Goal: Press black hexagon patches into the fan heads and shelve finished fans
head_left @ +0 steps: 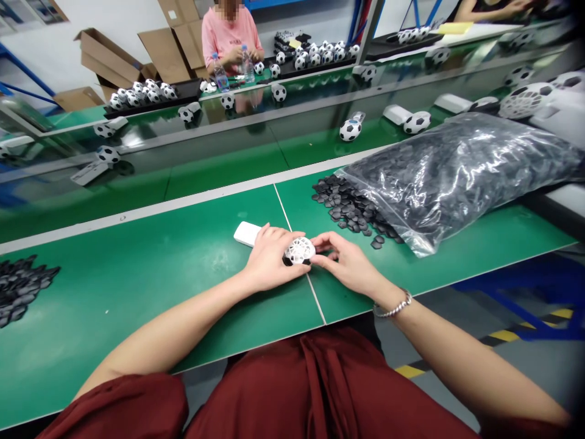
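Both my hands meet over a small white lattice ball shell on the green table. My left hand curls round its left side, fingers closed on it. My right hand pinches its right side, where a dark piece shows at the shell's lower edge. A white rectangular block lies just behind my left hand. Loose black hexagon pieces spill from a clear plastic bag to the right.
Another heap of black pieces lies at the far left. Finished black-and-white balls ride a conveyor beyond. A person in a pink shirt sits opposite, near trays of balls and cardboard boxes.
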`<state>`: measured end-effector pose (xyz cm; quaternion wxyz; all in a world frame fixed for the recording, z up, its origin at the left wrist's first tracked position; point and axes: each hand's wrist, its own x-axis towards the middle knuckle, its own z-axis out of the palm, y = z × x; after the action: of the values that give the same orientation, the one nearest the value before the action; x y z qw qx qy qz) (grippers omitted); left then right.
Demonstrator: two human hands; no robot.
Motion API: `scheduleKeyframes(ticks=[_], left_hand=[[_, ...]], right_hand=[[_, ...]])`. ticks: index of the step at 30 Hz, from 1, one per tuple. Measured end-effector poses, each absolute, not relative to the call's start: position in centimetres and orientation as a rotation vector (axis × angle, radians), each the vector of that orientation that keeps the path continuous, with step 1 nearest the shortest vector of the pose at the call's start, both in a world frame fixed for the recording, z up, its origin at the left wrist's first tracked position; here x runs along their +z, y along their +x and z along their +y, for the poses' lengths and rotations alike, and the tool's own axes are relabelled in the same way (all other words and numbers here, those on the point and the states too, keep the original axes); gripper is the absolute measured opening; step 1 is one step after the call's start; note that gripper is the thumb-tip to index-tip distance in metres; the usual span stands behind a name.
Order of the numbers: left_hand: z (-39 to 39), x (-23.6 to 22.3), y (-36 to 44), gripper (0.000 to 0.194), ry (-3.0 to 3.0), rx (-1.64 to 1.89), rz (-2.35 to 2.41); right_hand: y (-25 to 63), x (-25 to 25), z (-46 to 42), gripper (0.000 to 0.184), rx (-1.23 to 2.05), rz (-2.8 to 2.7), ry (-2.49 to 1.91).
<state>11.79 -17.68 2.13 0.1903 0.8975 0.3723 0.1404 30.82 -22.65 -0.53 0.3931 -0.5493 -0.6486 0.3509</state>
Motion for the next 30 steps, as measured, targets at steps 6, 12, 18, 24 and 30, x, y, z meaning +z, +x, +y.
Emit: scheduleKeyframes(ticks=[6,12,18,24,30], left_hand=[[-16.6,2.3,11.1,0.068,2.529,0.34,0.939],[-16.4,3.0,11.0,0.061,2.491,0.198,0.74],[-17.6,2.6,11.8,0.054,2.435,0.304,0.867],[-16.8,2.7,11.1,0.056,2.323,0.274,0.571],[-16.1,3.4,10.9,0.056,2.28,0.217,0.488]], right_hand=[[37.8,-1.2,-24.2,0.016,0.083,-1.796,-1.865],[40.3,-2.0,-24.7,0.014,0.03,-1.784,-2.008],[41.6,-1.9,-24.0,0.011,0.262,-1.782,-1.943],[40.0,-0.8,-23.8,0.022,0.567,-1.821,-1.771],[33.8,1.2,-24.8,0.012,0.7,-1.91,-1.394]])
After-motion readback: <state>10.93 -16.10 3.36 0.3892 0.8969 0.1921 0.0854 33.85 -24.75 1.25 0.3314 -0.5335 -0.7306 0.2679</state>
